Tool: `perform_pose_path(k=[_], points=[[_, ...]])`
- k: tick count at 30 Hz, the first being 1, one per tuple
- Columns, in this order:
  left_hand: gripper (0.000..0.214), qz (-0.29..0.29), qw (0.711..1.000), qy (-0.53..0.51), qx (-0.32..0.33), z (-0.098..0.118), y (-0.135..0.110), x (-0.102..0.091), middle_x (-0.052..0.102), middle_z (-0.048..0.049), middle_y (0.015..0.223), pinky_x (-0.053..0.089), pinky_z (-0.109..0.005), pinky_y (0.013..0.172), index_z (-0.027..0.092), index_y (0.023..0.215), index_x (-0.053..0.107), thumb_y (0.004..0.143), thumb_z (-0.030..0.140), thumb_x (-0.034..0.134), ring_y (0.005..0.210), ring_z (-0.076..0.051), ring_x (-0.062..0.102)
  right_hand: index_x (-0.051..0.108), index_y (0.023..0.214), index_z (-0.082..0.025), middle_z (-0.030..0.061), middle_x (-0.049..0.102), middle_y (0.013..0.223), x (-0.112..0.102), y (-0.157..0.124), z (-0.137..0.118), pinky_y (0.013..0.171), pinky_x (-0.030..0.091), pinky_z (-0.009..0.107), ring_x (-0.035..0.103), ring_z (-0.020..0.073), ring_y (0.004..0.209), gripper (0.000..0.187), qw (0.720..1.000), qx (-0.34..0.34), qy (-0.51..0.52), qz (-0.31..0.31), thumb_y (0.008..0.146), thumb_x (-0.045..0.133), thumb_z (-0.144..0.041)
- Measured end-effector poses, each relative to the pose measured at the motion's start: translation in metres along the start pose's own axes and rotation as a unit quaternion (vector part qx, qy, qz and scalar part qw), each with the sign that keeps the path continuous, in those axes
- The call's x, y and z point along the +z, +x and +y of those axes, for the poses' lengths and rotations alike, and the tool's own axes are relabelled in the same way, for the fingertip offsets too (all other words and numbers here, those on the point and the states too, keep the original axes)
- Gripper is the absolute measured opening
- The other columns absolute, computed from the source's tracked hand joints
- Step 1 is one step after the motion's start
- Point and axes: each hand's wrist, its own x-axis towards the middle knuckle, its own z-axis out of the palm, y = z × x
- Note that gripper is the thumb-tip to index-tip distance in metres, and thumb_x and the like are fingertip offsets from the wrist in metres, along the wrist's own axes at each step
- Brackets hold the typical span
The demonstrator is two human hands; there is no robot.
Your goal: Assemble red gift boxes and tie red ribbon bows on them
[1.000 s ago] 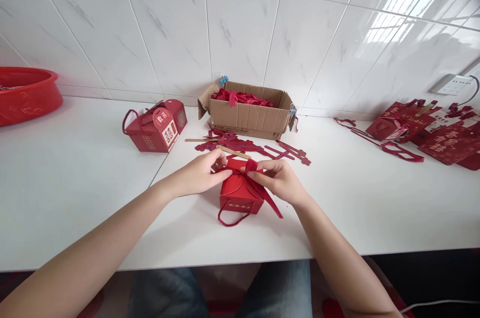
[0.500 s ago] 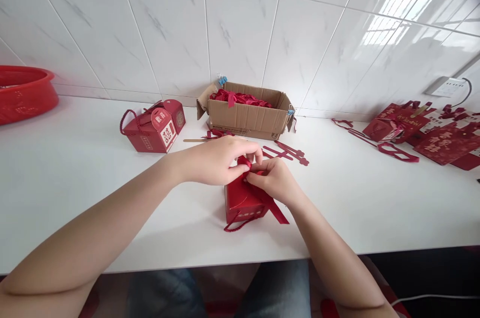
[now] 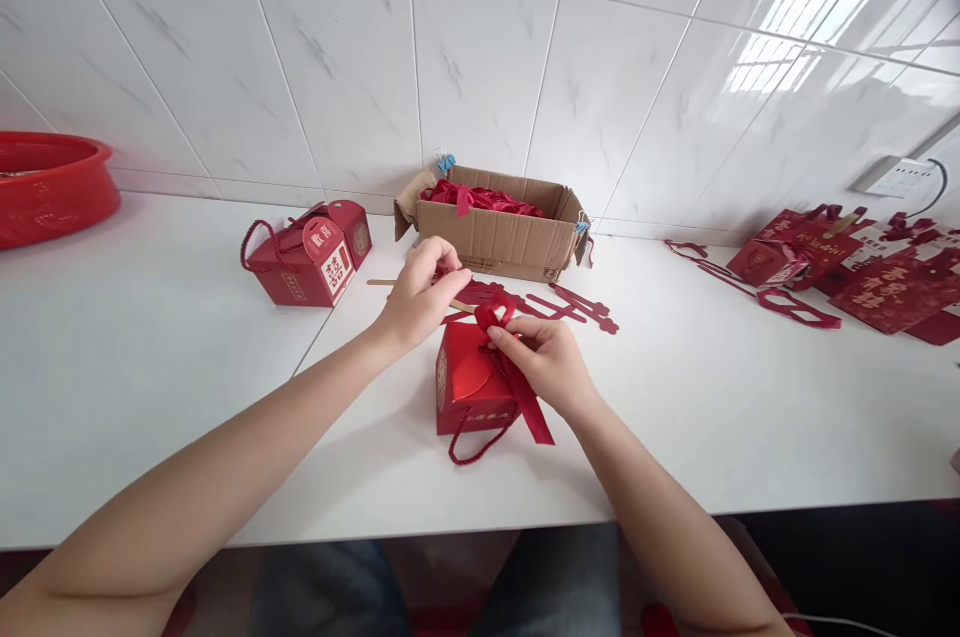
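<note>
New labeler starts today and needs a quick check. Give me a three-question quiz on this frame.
1. True or false: the cardboard box holds red ribbons.
2. The right hand has its grip on: A) the ribbon bow on the small red box; B) scissors; C) a tape roll.
3. Which hand reaches over the red paper cutouts behind the small red box?
Key: 1 true; 2 A; 3 the left hand.

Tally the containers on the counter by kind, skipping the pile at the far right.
Red gift boxes: 2
Cardboard box: 1
Red basin: 1
Total: 4
</note>
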Motion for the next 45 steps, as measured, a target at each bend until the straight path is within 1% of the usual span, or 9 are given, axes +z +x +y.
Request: perform_pose_path(k=[3,5,8,13,17,25,35,40,45], points=[[0.024,-0.131,0.989,-0.064,0.004,-0.003,-0.015,-0.004,0.058,-0.0024,0.088,0.047,-0.034,0.079,0.02,0.086,0.052,0.087,0.044,0.051,0.086,-0.018,0.056,0.064,0.067,-0.018,0.0039,0.064,0.071,0.003,0.001,0.006,0.062,0.042,0.028,0.054,0.0157,0.067,0.027,0.998,-0.05,-0.027,0.026,0.084,0.059,-0.039],[0.024,-0.173,0.981,-0.077,0.028,-0.007,-0.024,-0.003,0.062,-0.0043,0.097,0.048,-0.035,0.086,0.02,0.095,0.058,0.085,0.042,0.058,0.095,-0.019,0.058,0.062,0.067,-0.019,0.0029,0.061,0.068,0.005,0.0,0.008,0.058,0.04,0.028,0.051,0.0143,0.063,0.026,0.996,-0.067,-0.042,0.031,0.084,0.058,-0.038],[0.02,-0.133,0.984,-0.11,0.038,-0.017,-0.033,0.003,0.067,-0.0074,0.102,0.049,-0.038,0.093,0.019,0.092,0.064,0.081,0.036,0.066,0.103,-0.022,0.061,0.058,0.078,-0.02,0.0002,0.06,0.067,0.008,-0.001,0.011,0.049,0.032,0.026,0.041,0.0098,0.051,0.021,0.998,-0.039,-0.025,0.046,0.081,0.063,-0.041],[0.016,-0.099,0.98,-0.172,0.002,-0.027,-0.041,0.008,0.07,-0.008,0.098,0.051,-0.037,0.09,0.017,0.079,0.064,0.081,0.033,0.067,0.1,-0.022,0.064,0.037,0.097,-0.026,-0.0048,0.065,0.07,0.01,-0.004,0.013,0.042,0.023,0.022,0.03,0.0059,0.042,0.041,0.996,-0.024,0.059,0.066,0.078,0.07,-0.041],[0.018,-0.101,0.984,-0.145,0.005,-0.027,-0.043,0.007,0.067,-0.0051,0.086,0.051,-0.032,0.077,0.017,0.082,0.064,0.083,0.034,0.065,0.084,-0.017,0.062,0.047,0.094,-0.025,-0.0048,0.064,0.068,0.011,-0.005,0.013,0.043,0.025,0.021,0.03,0.0052,0.042,0.03,0.995,-0.052,0.036,0.071,0.079,0.068,-0.039],[0.016,-0.079,0.989,-0.116,0.044,-0.028,-0.045,0.009,0.066,-0.003,0.084,0.05,-0.028,0.074,0.016,0.084,0.063,0.08,0.03,0.069,0.079,-0.014,0.061,0.073,0.08,-0.021,0.0024,0.066,0.074,0.011,-0.007,0.012,0.048,0.041,0.024,0.047,0.0088,0.052,0.016,0.989,-0.099,-0.043,0.097,0.079,0.068,-0.035],[0.013,-0.051,0.992,-0.114,0.023,-0.032,-0.047,0.008,0.07,-0.0051,0.084,0.051,-0.032,0.076,0.016,0.08,0.067,0.077,0.028,0.072,0.082,-0.018,0.065,0.077,0.08,-0.023,0.0047,0.062,0.082,0.008,-0.008,0.014,0.059,0.052,0.031,0.057,0.0141,0.067,0.013,0.986,-0.129,-0.08,0.068,0.073,0.075,-0.033],[0.012,-0.06,0.991,-0.122,0.006,-0.031,-0.046,0.007,0.071,-0.0052,0.083,0.053,-0.032,0.076,0.016,0.078,0.069,0.075,0.027,0.074,0.081,-0.018,0.066,0.075,0.076,-0.024,0.0059,0.063,0.091,0.005,-0.01,0.011,0.082,0.053,0.039,0.062,0.0197,0.087,0.007,0.99,-0.104,-0.081,0.047,0.075,0.074,-0.031],[0.011,-0.1,0.981,-0.165,0.009,-0.034,-0.045,0.006,0.073,-0.0045,0.086,0.054,-0.029,0.078,0.017,0.081,0.071,0.077,0.027,0.073,0.084,-0.017,0.067,0.073,0.076,-0.025,0.0067,0.056,0.128,-0.001,-0.011,0.007,0.106,0.04,0.045,0.05,0.0259,0.126,0.011,0.999,-0.017,0.018,-0.023,0.079,0.071,-0.036]])
